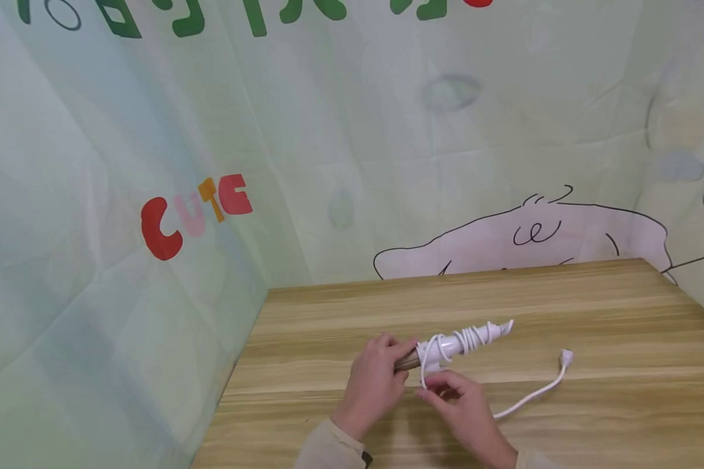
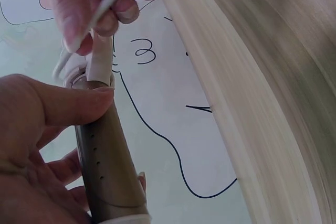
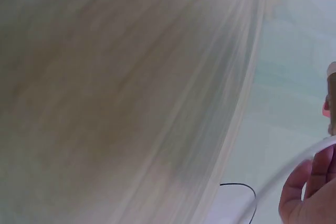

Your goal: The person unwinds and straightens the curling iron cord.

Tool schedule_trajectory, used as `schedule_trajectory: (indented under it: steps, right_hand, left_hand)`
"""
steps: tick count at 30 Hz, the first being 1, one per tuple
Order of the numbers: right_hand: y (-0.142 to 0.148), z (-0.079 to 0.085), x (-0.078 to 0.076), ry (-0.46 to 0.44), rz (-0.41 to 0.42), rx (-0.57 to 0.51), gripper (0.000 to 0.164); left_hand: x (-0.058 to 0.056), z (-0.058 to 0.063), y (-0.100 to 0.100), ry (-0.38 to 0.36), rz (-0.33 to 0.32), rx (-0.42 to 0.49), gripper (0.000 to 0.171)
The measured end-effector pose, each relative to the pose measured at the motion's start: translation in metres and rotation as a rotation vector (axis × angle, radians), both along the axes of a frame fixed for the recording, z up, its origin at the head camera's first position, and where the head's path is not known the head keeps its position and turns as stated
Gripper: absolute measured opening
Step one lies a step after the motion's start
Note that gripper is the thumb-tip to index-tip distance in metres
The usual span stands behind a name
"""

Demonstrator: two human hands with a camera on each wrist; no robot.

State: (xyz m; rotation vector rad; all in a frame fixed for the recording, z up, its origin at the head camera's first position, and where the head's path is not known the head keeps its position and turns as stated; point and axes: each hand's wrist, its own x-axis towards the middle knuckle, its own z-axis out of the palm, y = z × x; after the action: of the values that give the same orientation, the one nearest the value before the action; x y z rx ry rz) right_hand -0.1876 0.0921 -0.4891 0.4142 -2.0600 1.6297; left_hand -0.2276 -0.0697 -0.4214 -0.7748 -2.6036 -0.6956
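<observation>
A curling iron [image 1: 453, 345] is held above the table, with a white handle and a brown barrel [image 2: 107, 150]. White cord [image 1: 472, 339] is wound in several turns round the handle. My left hand [image 1: 374, 381] grips the brown barrel, its thumb lying across the end near the white part. Just below the handle, my right hand [image 1: 466, 407] pinches a stretch of the cord between thumb and fingers. From that hand the loose cord [image 1: 534, 395] trails right to a white plug [image 1: 566, 357]. In the right wrist view, the right hand [image 3: 315, 198] shows only partly, at the edge.
The wood-grain table [image 1: 317, 326] spreads under both hands. Behind it and to the left hang pale green printed cloth walls [image 1: 328, 163], with the coloured letters "CUTE" [image 1: 196, 215] on the left one and a cartoon figure [image 1: 534, 238] at the back edge.
</observation>
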Motion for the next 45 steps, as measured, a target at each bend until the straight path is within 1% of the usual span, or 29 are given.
schedule_trajectory:
  steps: [3,4,6,7,9,11,14,17,21,24,26,27,29,31,33,36,38,41,43,45]
  right_hand:
    - [0.006,0.005,0.006,-0.068,0.048,0.041,0.013]
    - [0.009,0.008,0.008,-0.101,0.069,0.071,0.011]
    - [0.018,0.017,0.011,-0.122,0.135,0.14,0.007]
    - [0.024,0.023,0.012,-0.118,0.166,0.19,0.006]
    - [0.036,0.036,0.011,-0.067,0.243,0.306,0.004]
    - [0.047,0.052,0.006,-0.01,0.315,0.42,0.007]
    - [0.06,0.079,-0.001,0.009,0.385,0.59,0.01]
    - [0.071,0.102,-0.008,-0.014,0.415,0.721,0.014]
    - [0.081,0.123,-0.015,-0.001,0.407,0.88,0.025]
    - [0.087,0.132,-0.02,0.049,0.38,0.973,0.028]
    - [0.092,0.138,-0.026,0.074,0.358,1.012,0.026]
    - [0.095,0.141,-0.03,0.1,0.346,1.027,0.024]
    - [0.101,0.144,-0.037,0.156,0.328,1.034,0.019]
    - [0.106,0.144,-0.044,0.204,0.328,1.02,0.017]
    - [0.109,0.139,-0.05,0.265,0.34,0.991,0.016]
    - [0.111,0.129,-0.058,0.314,0.355,0.952,0.016]
    - [0.113,0.123,-0.062,0.309,0.352,0.935,0.015]
    - [0.117,0.114,-0.065,0.273,0.312,0.923,0.013]
    - [0.122,0.106,-0.068,0.234,0.288,0.918,0.013]
    - [0.126,0.094,-0.07,0.221,0.278,0.923,0.013]
  left_hand:
    - [0.001,-0.002,-0.001,0.02,0.008,-0.015,0.059]
    - [0.001,-0.002,-0.001,0.033,0.011,-0.024,0.059]
    - [0.001,-0.004,-0.003,0.059,0.023,-0.047,0.058]
    - [0.001,-0.005,-0.004,0.07,0.028,-0.058,0.057]
    - [0.0,-0.006,-0.006,0.085,0.035,-0.088,0.056]
    - [-0.001,-0.007,-0.008,0.087,0.042,-0.12,0.056]
    - [-0.001,-0.009,-0.01,0.083,0.035,-0.153,0.059]
    - [0.001,-0.01,-0.011,0.077,0.023,-0.19,0.061]
    - [0.005,-0.011,-0.012,0.044,-0.011,-0.273,0.059]
    - [0.007,-0.01,-0.011,0.026,-0.065,-0.315,0.056]
    - [0.008,-0.008,-0.011,0.023,-0.122,-0.32,0.057]
    - [0.007,-0.007,-0.01,0.02,-0.159,-0.309,0.058]
    - [0.006,-0.004,-0.01,0.021,-0.239,-0.294,0.061]
    - [0.006,-0.002,-0.012,0.028,-0.324,-0.289,0.063]
    - [0.008,0.0,-0.015,0.036,-0.398,-0.289,0.063]
    - [0.013,0.002,-0.022,0.039,-0.484,-0.284,0.057]
    - [0.016,0.003,-0.026,0.022,-0.523,-0.264,0.054]
    - [0.018,0.005,-0.028,-0.03,-0.56,-0.208,0.053]
    - [0.019,0.008,-0.029,-0.082,-0.576,-0.152,0.055]
    - [0.019,0.011,-0.03,-0.139,-0.578,-0.089,0.056]
